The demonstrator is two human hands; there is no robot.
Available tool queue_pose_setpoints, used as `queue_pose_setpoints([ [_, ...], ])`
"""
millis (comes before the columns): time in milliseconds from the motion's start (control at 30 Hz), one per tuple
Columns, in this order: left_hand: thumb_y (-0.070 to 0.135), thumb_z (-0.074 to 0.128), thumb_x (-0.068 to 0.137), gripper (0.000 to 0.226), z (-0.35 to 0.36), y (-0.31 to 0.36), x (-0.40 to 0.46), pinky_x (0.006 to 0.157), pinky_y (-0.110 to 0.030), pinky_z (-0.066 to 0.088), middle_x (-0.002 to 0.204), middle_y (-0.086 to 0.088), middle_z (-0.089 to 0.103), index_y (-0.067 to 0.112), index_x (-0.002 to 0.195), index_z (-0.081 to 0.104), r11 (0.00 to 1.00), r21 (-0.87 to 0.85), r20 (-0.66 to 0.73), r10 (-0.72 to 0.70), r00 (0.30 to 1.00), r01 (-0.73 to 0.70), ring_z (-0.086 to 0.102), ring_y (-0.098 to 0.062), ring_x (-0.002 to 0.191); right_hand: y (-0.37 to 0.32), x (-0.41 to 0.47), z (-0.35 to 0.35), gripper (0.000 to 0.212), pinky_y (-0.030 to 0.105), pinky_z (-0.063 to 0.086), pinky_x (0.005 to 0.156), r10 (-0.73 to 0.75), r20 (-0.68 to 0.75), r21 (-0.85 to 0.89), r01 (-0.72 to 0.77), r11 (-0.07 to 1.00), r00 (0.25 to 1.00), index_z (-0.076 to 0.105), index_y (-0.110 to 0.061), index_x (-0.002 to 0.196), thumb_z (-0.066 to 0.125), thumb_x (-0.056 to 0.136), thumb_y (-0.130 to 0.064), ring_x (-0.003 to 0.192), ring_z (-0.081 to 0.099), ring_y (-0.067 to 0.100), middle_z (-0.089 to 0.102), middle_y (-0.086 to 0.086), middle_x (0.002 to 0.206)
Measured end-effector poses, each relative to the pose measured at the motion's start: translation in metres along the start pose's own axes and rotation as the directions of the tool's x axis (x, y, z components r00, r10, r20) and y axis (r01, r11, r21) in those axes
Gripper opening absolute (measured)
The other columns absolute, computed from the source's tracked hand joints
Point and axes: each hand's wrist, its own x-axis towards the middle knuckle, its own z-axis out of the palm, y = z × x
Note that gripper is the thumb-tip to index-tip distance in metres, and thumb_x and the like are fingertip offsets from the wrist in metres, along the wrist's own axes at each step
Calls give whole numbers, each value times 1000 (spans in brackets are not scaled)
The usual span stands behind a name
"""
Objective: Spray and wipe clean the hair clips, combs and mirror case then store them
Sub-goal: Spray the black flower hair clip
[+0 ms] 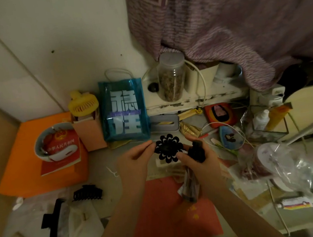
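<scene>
My left hand pinches a black flower-shaped hair clip by its left edge, holding it up over the middle of the desk. My right hand grips a dark spray bottle, its black nozzle head right beside the clip. A black claw clip lies on the desk at the left. Below it rests a black comb. A pale cloth lies between the comb and my left arm. A round blue mirror case with a picture on it sits right of my hands.
A blue bag, a yellow fan, a clear jar and a red booklet in a bowl stand along the back. Plastic wrapping and bottles crowd the right side. A red mat lies under my arms.
</scene>
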Motion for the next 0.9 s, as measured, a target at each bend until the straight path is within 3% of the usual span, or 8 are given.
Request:
queue_pose_setpoints([
  [200,7,75,78,24,0,23,-5,74,-11,52,82,17,74,29,88,74,991,-13,-6,132,991,-132,69,0,83,-25,-1,3,44,32,59,72,-38,-18,109,40,993,999,63,-24,112,76,71,-17,89,71,17,73,-8,98],
  [333,7,76,76,20,-4,39,-3,74,-10,51,85,13,75,21,92,76,975,19,40,219,975,-220,69,-1,84,-43,-1,3,39,24,54,56,-69,-14,164,71,984,997,68,-33,103,78,67,-26,73,71,17,74,-2,95],
  [467,11,77,74,24,-8,58,3,71,-8,50,87,15,72,22,95,74,961,57,98,263,960,-269,68,4,82,-62,6,0,34,28,57,56,-106,5,160,103,982,994,68,-33,101,77,73,-16,76,71,18,73,-3,92],
  [567,14,77,75,32,-13,77,11,71,-8,50,94,23,67,34,98,68,962,73,179,248,952,-264,64,11,87,-82,11,0,36,31,57,58,-135,11,165,131,977,991,70,-36,98,80,65,-26,72,70,19,72,1,89],
  [633,11,73,78,38,-16,92,18,74,-11,51,101,17,67,33,107,63,967,61,254,225,941,-248,65,6,93,-98,15,0,40,29,54,58,-168,26,193,160,968,985,70,-32,99,79,60,-30,73,69,19,71,6,90],
  [700,6,67,82,46,-17,109,24,81,-17,52,110,3,67,28,120,55,969,54,330,212,920,-242,65,-4,100,-113,20,1,41,30,55,57,-200,41,205,187,961,979,69,-26,102,79,62,-27,76,70,23,71,11,95],
  [800,13,68,80,42,-19,136,29,81,-17,54,107,12,66,34,114,57,954,17,385,271,882,-300,65,6,94,-137,29,0,36,30,57,57,-236,68,206,218,954,969,68,-21,105,77,71,-14,82,71,26,73,9,98],
  [900,23,69,74,45,-24,160,35,75,-19,56,101,14,72,36,117,58,956,-43,436,278,856,-289,68,-4,94,-163,38,0,36,29,56,57,-287,108,207,261,943,952,68,-21,105,76,72,-12,80,71,27,73,7,95],
])
